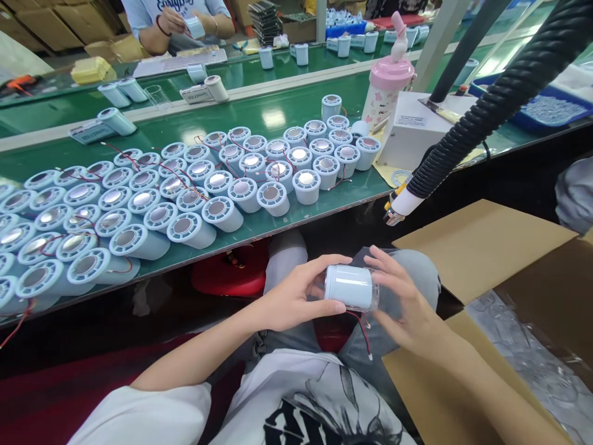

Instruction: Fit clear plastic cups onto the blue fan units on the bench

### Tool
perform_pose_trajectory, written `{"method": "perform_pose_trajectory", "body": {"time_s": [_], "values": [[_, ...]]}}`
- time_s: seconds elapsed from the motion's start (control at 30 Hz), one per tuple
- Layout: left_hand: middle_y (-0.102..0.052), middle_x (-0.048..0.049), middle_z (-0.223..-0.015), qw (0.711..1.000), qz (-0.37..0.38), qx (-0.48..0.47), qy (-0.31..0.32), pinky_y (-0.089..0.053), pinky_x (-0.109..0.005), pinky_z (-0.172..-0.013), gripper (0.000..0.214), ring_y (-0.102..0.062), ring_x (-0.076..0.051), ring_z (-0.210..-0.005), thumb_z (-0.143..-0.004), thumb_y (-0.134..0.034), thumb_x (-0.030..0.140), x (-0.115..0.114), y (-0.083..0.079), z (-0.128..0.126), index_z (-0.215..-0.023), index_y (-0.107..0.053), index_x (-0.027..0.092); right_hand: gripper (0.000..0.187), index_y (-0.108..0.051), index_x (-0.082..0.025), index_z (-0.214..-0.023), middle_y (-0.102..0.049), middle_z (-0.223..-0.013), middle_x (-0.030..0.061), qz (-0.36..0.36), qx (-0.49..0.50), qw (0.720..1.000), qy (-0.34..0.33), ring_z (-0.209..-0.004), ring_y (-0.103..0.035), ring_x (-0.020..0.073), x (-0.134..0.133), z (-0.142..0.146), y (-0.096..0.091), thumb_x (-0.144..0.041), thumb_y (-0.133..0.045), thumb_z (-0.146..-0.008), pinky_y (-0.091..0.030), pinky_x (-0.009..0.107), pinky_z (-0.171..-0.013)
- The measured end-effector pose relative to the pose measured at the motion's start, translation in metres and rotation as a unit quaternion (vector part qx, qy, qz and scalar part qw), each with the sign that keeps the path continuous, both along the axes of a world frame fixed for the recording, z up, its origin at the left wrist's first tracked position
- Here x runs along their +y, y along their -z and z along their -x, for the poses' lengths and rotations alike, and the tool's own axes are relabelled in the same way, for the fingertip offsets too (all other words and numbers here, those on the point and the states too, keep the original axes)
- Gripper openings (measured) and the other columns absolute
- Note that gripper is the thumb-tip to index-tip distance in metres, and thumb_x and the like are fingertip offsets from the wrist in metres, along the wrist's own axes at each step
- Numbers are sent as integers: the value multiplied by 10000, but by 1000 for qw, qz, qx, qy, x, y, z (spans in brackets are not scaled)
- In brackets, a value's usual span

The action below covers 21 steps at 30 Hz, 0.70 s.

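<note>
Ideally, the light-blue plastic cylinder [348, 286], gripped by the left hand [295, 296], should be kept aligned with the clear plastic sleeve [375, 298] around it (the right hand [410, 308], beside it, is loosely spread).

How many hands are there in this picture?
4. The wearer's left hand holds a light-blue cylinder; the wearer's right hand is at its clear end. Across the green worktop, a co-worker's right hand and co-worker's left hand hold another blue piece. More may be hidden.

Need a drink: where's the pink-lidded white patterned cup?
In the head view, the cup stands upper right, partly behind the white box, beside the light-blue plastic cylinders.
</note>
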<state>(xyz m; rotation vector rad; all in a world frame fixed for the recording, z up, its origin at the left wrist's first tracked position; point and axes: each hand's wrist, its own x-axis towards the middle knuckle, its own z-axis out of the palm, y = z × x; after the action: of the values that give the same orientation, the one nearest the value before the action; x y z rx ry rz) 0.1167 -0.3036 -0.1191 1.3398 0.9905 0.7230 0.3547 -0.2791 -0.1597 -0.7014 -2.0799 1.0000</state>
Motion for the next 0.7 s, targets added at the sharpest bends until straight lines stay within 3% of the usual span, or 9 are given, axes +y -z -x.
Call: {"method": "perform_pose_trajectory", "body": {"time_s": [0.03, 0.1, 0.17, 0.23, 0.3, 0.37, 0.5, 0.6, 0.7], "values": [[-584, -104, -1216, 1000, 7, 4, 5, -565, -316, -806, 623, -640, -217, -994, -824, -691, 367, 1, 0, 0, -1374, -436, 228, 574, -413, -361, -1355, -330, -1542, 51, -31, -4, 999, -25, -1382, -387, 253, 1, -1, -1, -43, -538, -893, -417, 486, -1094], [-602, -104, -1188, 1000, 11, 19, 16, -567, -303, -756, 630, -654, -199, -915, -834, -678, 390, 2, -2, 1, -1389, -430, 225, 575, -474, -380, -1331, -437, -1481, 33, 14, -2, 999, -37, -1355, -429, 245, 1, -2, -3, -58, -609, -874, -433, 456, -1090], [-592, -108, -1244, 999, -3, 22, 26, -557, -320, -831, 652, -646, -216, -993, -809, -712, 371, 3, -4, 2, -1392, -453, 236, 541, -503, -370, -1324, -518, -1412, 41, 168, 23, 985, -41, -1276, -519, 246, 0, -2, -6, -150, -680, -863, -496, 420, -1032], [-540, -107, -1355, 999, -24, 1, 40, -516, -355, -961, 693, -587, -250, -1162, -766, -762, 315, 3, -6, 3, -1393, -471, 263, 499, -510, -355, -1323, -575, -1346, 49, 321, 74, 942, -55, -1186, -592, 242, -1, -1, -9, -250, -694, -871, -551, 388, -953], [-498, -105, -1417, 998, -21, -27, 52, -481, -387, -1029, 713, -545, -257, -1241, -760, -768, 258, 3, -6, 5, -1404, -464, 284, 453, -528, -338, -1316, -635, -1255, 50, 410, 112, 903, -64, -1083, -650, 228, -2, -1, -11, -294, -673, -889, -584, 358, -878], [-481, -104, -1442, 997, 4, -56, 51, -476, -401, -1042, 718, -547, -251, -1252, -776, -749, 218, 3, -3, 6, -1422, -443, 294, 447, -570, -339, -1292, -674, -1178, 32, 435, 119, 891, -60, -955, -690, 201, -2, -2, -12, -275, -698, -868, -600, 321, -808], [-528, -100, -1412, 990, 66, -104, 62, -460, -406, -1059, 784, -566, -245, -1240, -778, -742, 184, 4, 9, 5, -1464, -379, 294, 456, -660, -350, -1213, -704, -1072, -12, 417, 75, 905, -25, -724, -678, 141, -2, 1, -9, -163, -724, -802, -591, 276, -711], [-577, -98, -1358, 990, 91, -82, 68, -466, -399, -1042, 847, -606, -232, -1179, -757, -765, 214, 6, 21, 2, -1485, -337, 283, 491, -657, -320, -1233, -721, -961, -22, 438, 50, 898, 12, -731, -680, 157, -8, 12, -3, -137, -710, -781, -579, 287, -733], [-615, -82, -1316, 990, 118, -34, 70, -499, -340, -979, 804, -629, -215, -1135, -759, -756, 250, 9, 21, 5, -1466, -372, 271, 536, -605, -283, -1306, -717, -1064, 0, 440, 30, 897, -19, -826, -697, 193, -11, 18, -1, -213, -724, -789, -575, 331, -800]]}}
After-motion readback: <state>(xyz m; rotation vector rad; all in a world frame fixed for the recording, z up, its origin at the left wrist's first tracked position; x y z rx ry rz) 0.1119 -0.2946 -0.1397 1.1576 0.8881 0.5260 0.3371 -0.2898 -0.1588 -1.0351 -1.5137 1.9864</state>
